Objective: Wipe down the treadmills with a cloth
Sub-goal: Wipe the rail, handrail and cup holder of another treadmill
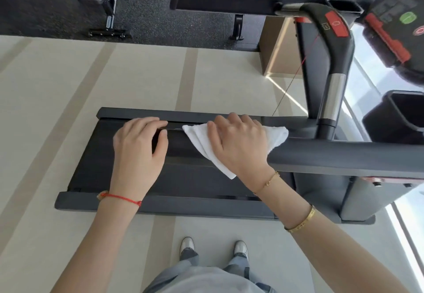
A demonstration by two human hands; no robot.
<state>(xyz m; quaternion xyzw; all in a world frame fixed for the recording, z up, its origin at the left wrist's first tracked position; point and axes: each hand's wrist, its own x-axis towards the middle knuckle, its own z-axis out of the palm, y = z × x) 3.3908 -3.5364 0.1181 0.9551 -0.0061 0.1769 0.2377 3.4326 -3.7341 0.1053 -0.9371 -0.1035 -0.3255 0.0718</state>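
The person is standing beside the dark grey treadmill (160, 205), looking down over it, and both arms are reaching out across the machine. In the middle of the frame the right hand (238, 143) is lying on the folded white terry cloth (206, 148), its fingers (234, 119) spread over the top of it and curling a little at the far edge; the cloth is bunched beneath the palm with its corners sticking out left, right and toward the bottom of the frame. Whether the hand is truly gripping the cloth or only pressing it flat, I cannot tell for sure, though it reads as pressing.

Just to the left, the left hand (137, 148) is hanging relaxed with nothing in it, fingers loosely bent, thumb tucked below.

Now the relation that matters: the black running belt (96, 155) and the far grey side rail (142, 112) are running left to right across the frame, and so is the near padded handrail (344, 155) that starts just right of the cloth. So the cloth is sitting on the line of that long axis, and the right hand is plainly the nearer one. My call is that the next stroke wants to run along the length, left or right, not across.

At the upper right, the console with its red stop key (336, 23) is well apart from both hands.
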